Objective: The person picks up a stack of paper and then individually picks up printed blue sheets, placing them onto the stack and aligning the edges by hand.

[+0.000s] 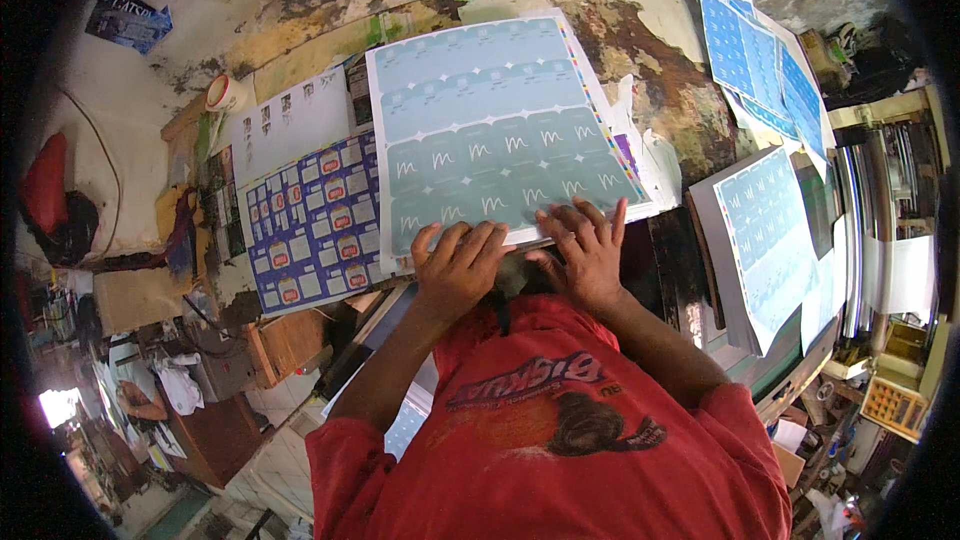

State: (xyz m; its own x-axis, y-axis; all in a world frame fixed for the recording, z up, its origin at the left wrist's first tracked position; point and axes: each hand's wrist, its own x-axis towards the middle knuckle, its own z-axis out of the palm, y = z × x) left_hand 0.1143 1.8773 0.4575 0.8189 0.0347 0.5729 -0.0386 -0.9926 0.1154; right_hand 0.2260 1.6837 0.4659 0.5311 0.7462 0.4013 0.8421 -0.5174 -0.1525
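Observation:
A thick stack of printed sheets (490, 130) lies in front of me, its top sheet in pale blue and teal with repeated label shapes and a coloured strip along its right side. My left hand (462, 265) rests on the near edge of this stack, fingers apart and bent over the top sheet. Right of it, my right hand (586, 252) touches the same edge with spread fingers, the little finger stretched out. Both thumbs are near the front of the edge and partly hidden. Neither hand visibly grasps a sheet.
Left of the stack lie a dark blue printed sheet (310, 225), a white sheet (290, 120) and a roll of tape (225, 93). To the right stand another teal stack (765, 240) and loose blue sheets (755, 55). A person's arm (140, 402) shows at far left.

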